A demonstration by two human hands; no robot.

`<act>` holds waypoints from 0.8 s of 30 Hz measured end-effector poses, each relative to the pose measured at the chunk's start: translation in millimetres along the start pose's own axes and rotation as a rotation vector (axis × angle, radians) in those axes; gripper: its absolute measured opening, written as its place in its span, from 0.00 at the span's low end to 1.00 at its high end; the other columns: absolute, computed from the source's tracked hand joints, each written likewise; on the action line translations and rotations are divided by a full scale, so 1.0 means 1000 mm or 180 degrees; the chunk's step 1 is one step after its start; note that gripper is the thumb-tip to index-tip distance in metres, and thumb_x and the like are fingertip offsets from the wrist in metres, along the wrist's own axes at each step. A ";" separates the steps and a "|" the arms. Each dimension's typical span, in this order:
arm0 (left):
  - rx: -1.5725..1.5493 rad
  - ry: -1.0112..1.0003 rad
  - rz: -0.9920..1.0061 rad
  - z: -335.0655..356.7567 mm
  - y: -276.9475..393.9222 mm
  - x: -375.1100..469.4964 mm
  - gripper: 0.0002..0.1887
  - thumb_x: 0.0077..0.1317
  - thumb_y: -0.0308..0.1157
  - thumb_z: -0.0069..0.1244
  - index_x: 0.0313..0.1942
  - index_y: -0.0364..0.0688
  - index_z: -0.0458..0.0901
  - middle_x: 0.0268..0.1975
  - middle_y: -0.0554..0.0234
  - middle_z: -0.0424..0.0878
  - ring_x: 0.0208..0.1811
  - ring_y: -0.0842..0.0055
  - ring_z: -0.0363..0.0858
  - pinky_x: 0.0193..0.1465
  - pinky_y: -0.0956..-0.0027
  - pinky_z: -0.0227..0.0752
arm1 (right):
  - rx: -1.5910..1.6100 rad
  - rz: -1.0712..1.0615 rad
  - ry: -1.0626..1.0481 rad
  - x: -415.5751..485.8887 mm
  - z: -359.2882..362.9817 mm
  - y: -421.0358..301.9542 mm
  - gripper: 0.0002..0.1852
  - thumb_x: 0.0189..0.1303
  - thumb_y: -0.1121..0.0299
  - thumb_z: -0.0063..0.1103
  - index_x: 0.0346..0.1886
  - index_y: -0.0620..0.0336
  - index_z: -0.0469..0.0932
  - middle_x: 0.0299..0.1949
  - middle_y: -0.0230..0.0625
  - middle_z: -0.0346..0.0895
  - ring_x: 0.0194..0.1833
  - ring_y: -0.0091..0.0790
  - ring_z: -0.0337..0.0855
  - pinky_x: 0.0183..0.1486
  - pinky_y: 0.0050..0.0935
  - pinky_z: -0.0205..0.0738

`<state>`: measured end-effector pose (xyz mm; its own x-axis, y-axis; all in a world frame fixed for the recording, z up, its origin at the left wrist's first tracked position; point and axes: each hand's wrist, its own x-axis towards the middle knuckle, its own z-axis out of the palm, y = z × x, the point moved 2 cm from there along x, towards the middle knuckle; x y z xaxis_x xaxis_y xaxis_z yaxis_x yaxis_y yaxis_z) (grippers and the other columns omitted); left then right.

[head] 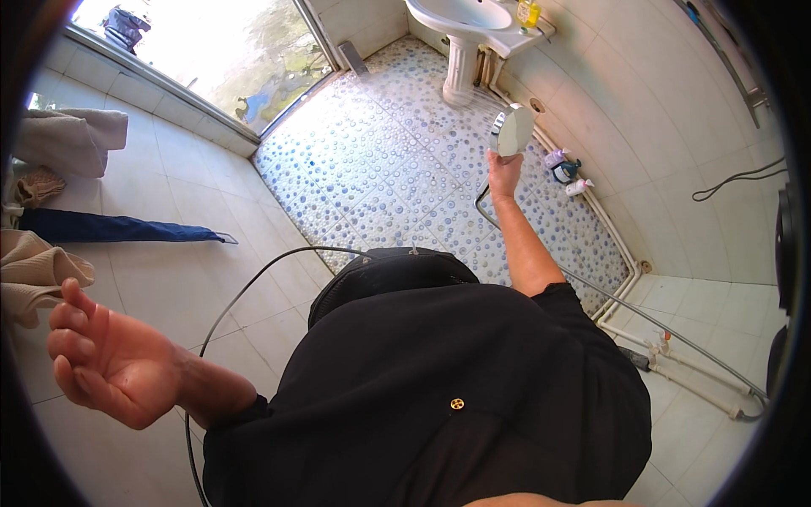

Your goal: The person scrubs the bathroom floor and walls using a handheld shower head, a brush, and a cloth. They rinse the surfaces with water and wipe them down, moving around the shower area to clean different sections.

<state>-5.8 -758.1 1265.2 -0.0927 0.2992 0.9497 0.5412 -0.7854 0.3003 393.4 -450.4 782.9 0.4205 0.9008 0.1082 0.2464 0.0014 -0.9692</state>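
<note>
My right hand (505, 174) holds a chrome shower head (512, 130) out in front of me, and fine jets of water spray from it toward the washbasin pedestal (459, 70) and the floor. A metal shower hose (671, 317) hangs from it and runs back to the lower right. At the left, my left hand (117, 361) is raised palm up with its fingers loosely curled and nothing in it, near a beige towel (38, 272). Below lies the pebble-patterned tile floor (393, 184).
A white washbasin (469, 16) with a yellow bottle (528, 12) stands at the back wall. Several bottles (565, 171) sit by the wall pipes (602, 212) on the right. A blue cloth (120, 226) and a grey towel (70, 141) hang left. An open doorway (209, 57) is ahead left.
</note>
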 end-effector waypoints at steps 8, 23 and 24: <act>-0.0059 -0.0077 0.0001 0.001 -0.005 0.002 0.21 0.66 0.25 0.30 0.54 0.44 0.78 0.36 0.62 0.70 0.50 0.61 0.71 0.69 0.42 0.58 | 0.0309 0.0083 -0.0065 -0.001 -0.004 -0.001 0.29 0.49 0.62 0.72 0.48 0.68 0.67 0.45 0.45 0.77 0.47 0.38 0.78 0.51 0.35 0.71; -0.0057 -0.0126 0.0027 0.007 -0.011 0.003 0.21 0.65 0.25 0.30 0.52 0.43 0.79 0.35 0.60 0.70 0.49 0.62 0.71 0.68 0.43 0.60 | 0.0765 0.0218 -0.0834 -0.024 -0.029 -0.009 0.25 0.48 0.78 0.66 0.52 0.64 0.71 0.47 0.35 0.78 0.47 0.26 0.77 0.50 0.26 0.72; -0.0076 -0.0127 0.0029 0.007 -0.011 0.003 0.21 0.65 0.25 0.30 0.52 0.43 0.79 0.35 0.60 0.70 0.49 0.62 0.71 0.68 0.43 0.60 | 0.0759 0.0145 -0.0865 -0.025 -0.027 -0.012 0.25 0.49 0.77 0.67 0.52 0.63 0.71 0.47 0.35 0.78 0.47 0.26 0.77 0.50 0.26 0.72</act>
<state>-6.3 -745.3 1264.6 -0.0540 0.3130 0.9482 0.5217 -0.8008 0.2941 403.6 -485.0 798.2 0.1710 0.9848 0.0319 0.0089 0.0308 -0.9995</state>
